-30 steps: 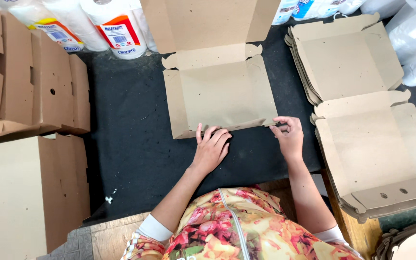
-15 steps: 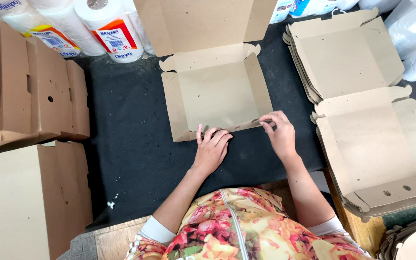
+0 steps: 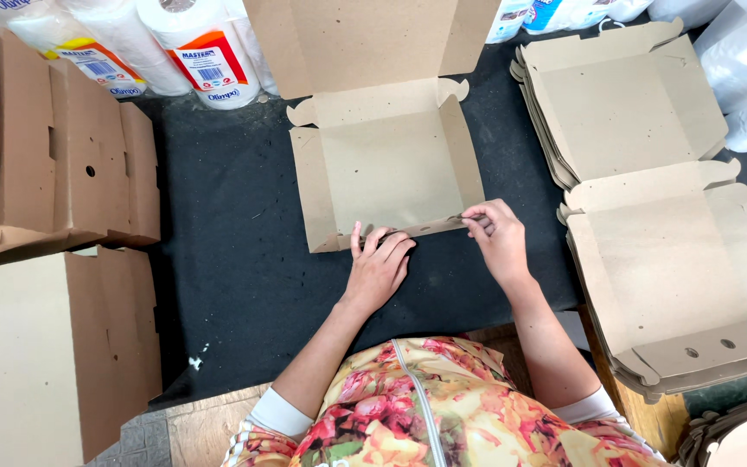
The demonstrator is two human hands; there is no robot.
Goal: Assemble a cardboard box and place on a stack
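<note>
Now the left hand (image 3: 379,268) lies spread, pressing the near edge of the flat cardboard box (image 3: 388,169) on the black desk (image 3: 235,259) — the right hand (image 3: 496,242) pinches that front flap, seemingly mid-fold; raising it upright likely comes next.

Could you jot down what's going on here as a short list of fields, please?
Surface: black table
Left hand: pressing flat on the near flap of the open cardboard box
Right hand: pinching the same flap's right end
Right side: stacks of flat box blanks
Left side: folded boxes
Far edge: paper rolls
</note>
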